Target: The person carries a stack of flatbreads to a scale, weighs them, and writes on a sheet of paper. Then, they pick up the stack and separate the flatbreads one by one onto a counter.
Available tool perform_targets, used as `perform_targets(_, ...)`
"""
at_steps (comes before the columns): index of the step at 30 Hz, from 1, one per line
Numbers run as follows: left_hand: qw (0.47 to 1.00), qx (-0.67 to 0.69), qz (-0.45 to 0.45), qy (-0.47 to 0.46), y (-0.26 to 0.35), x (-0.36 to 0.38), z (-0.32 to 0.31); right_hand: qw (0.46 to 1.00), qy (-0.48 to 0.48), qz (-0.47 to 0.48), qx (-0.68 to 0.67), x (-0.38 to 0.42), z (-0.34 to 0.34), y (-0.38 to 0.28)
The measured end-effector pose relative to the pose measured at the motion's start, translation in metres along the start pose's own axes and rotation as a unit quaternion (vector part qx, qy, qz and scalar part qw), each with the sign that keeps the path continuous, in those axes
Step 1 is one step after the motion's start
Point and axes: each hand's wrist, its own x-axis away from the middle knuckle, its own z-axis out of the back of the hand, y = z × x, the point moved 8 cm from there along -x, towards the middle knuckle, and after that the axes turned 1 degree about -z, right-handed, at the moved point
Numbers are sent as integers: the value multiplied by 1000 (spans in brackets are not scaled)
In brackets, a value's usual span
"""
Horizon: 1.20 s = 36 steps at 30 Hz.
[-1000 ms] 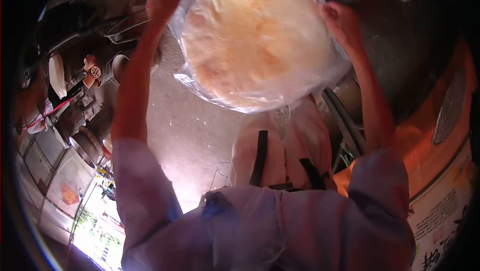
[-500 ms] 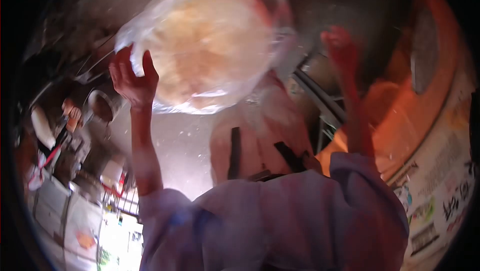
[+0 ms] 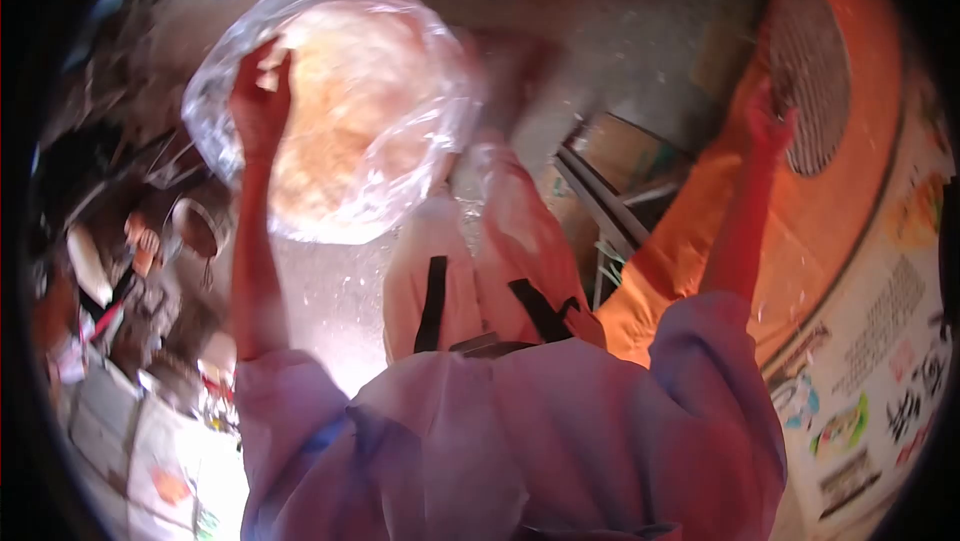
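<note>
Overhead, the left hand (image 3: 260,96) grips a clear plastic bag (image 3: 215,106) that holds a round, pale flatbread (image 3: 350,111). Its fingers curl over the bag's left part, in front of the bread, and the whole bag hangs in the air at the far left of the view, above the grey floor (image 3: 330,291). The plastic is crinkled and shiny around the bread's edge.

The right hand (image 3: 768,126) is well apart from the bag, raised at the right side with its fingers spread and holding nothing. It sits just beside a round, dark, ribbed grille (image 3: 815,91) set in a large orange drum (image 3: 830,241); whether it touches the grille cannot be told. Lower on the drum's right side is a white label with printed pictures and characters (image 3: 880,361).

Both arms come out of pale lilac sleeves (image 3: 700,381), and near the middle the person's light trousers with dark straps (image 3: 432,301) show below the bag. Between the legs and the drum stand some metal bars (image 3: 600,206). At the left edge lies a blurred clutter of pots and kitchen gear (image 3: 190,226), too unclear to name piece by piece.
</note>
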Motion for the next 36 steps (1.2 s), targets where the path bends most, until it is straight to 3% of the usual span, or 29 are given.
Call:
perform_targets(1,996,17,79,-29,11,25,-5,999,-41,29,5,-18,32,-26)
perform_targets(2,998,-11,35,-41,-3,57,-19,1000,23,17,-3,-13,14,-21)
perform_targets(3,995,-80,-26,-55,26,83,-32,996,87,5,-13,-5,-10,-12)
perform_targets(5,989,-97,-23,-107,64,134,-62,994,66,-79,-48,6,-63,4)
perform_targets(7,986,-54,-20,-159,99,178,-100,994,95,-52,26,26,-108,22)
perform_targets(9,982,-48,6,-181,133,196,-119,986,34,-92,134,48,-156,80)
perform_targets(11,982,6,74,-174,149,205,-122,956,84,-186,210,76,-167,135)
perform_targets(14,993,0,67,-95,162,206,-85,911,-38,-284,296,106,-245,236)
perform_targets(17,981,32,190,-26,128,234,-40,840,-88,-401,355,125,-282,325)
perform_targets(19,972,32,229,-52,115,269,-22,777,-217,-465,365,137,-280,388)
perform_targets(21,975,32,196,-99,128,294,-10,725,-243,-494,414,147,-258,438)
perform_targets(22,976,34,178,-124,132,300,-10,728,-199,-487,441,147,-239,451)
perform_targets(24,984,-9,168,-61,128,292,5,726,-104,-468,492,149,-199,465)
perform_targets(27,987,-73,145,2,118,251,14,716,-105,-452,521,152,-160,468)
perform_targets(29,989,-96,110,12,120,208,4,756,-95,-420,494,156,-160,443)
perform_targets(32,982,-182,37,-18,118,164,-37,760,-80,-397,508,140,-199,385)
perform_targets(36,963,-205,70,-163,78,172,-103,763,-80,-306,564,90,-222,288)
